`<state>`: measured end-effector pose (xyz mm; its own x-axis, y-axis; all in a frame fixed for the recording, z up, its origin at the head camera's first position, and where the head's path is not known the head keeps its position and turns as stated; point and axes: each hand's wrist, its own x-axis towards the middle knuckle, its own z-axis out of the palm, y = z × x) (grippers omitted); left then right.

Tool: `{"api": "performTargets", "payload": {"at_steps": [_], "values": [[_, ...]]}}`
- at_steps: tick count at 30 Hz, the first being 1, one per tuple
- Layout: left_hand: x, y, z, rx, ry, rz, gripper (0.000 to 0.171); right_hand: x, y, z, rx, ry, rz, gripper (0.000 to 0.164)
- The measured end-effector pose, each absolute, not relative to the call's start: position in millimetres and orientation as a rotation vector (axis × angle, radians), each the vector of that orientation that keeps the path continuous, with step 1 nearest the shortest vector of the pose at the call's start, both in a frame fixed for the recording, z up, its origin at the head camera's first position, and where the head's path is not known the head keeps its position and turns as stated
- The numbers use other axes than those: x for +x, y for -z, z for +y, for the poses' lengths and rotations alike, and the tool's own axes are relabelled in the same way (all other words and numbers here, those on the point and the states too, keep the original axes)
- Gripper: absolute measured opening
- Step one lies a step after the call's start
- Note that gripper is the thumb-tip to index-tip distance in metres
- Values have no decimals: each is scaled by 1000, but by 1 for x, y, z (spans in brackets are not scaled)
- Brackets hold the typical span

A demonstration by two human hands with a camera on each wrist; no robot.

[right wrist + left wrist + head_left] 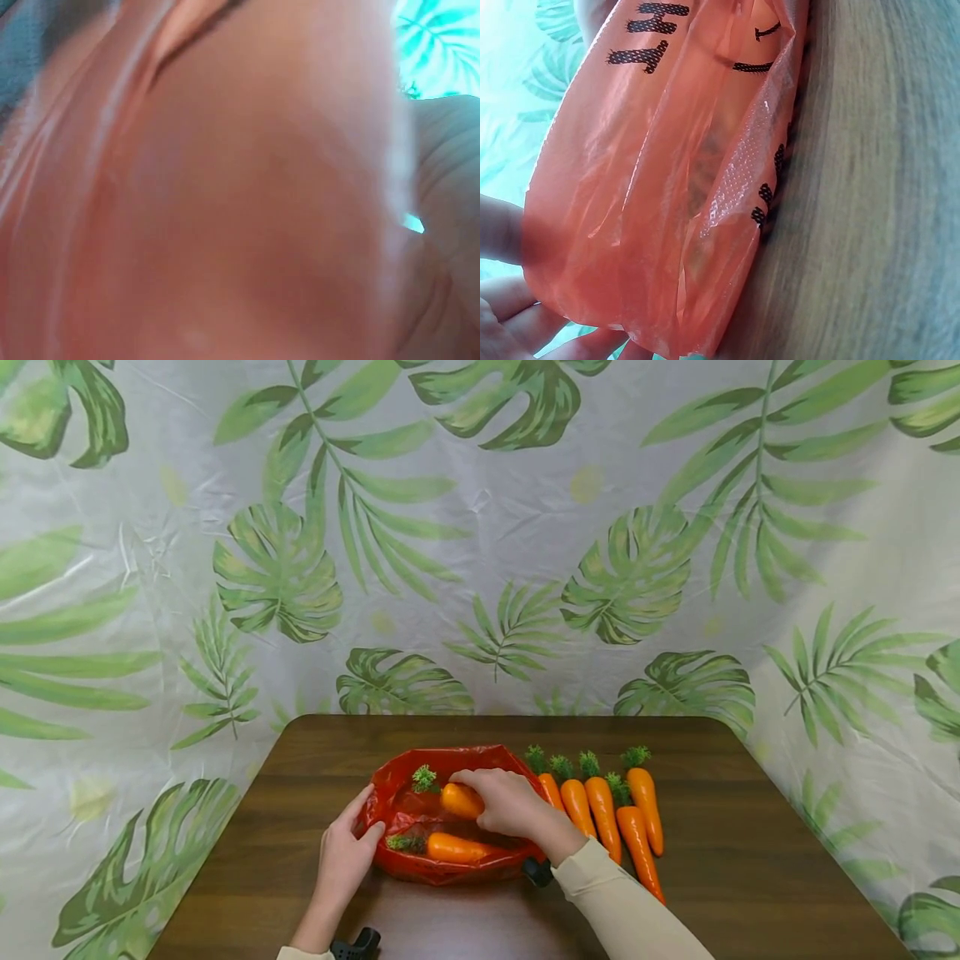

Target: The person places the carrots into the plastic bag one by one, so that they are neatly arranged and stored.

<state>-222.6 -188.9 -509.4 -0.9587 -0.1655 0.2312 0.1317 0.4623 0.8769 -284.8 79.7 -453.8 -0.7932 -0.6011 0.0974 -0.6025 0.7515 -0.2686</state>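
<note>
A red plastic bag (427, 870) lies on the table with its mouth spread wide. My left hand (347, 852) holds the bag's left rim; in the left wrist view its fingers (532, 326) show at the edge of the bag's thin film (592, 225), which bears black print. Over the bag's mouth, my right hand (506, 802) grips an orange carrot (461, 801) with a frilly green top pointing left. Another carrot (461, 849) lies inside the bag near its front side. Red film, blurred, covers most of the right wrist view and hides the right fingers.
Several carrots (602, 810) lie side by side to the right of the bag, green tops toward the back. My right forearm (622, 893) passes over some of them. The brown wooden table (750, 860) ends at a leaf-patterned curtain (510, 543).
</note>
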Motion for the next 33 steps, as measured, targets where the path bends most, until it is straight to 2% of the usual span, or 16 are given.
{"api": "performTargets", "payload": {"at_steps": [9,22,33], "values": [[-225,511,-190,26,1474,-2420,57,-288,455,71,1070,-342,-2955,56],[-223,514,-189,27,1475,-2408,58,-292,474,64,1148,-277,-2982,58],[-225,516,-190,-4,1472,-2407,60,-292,475,62,1187,-320,-2963,57]]}}
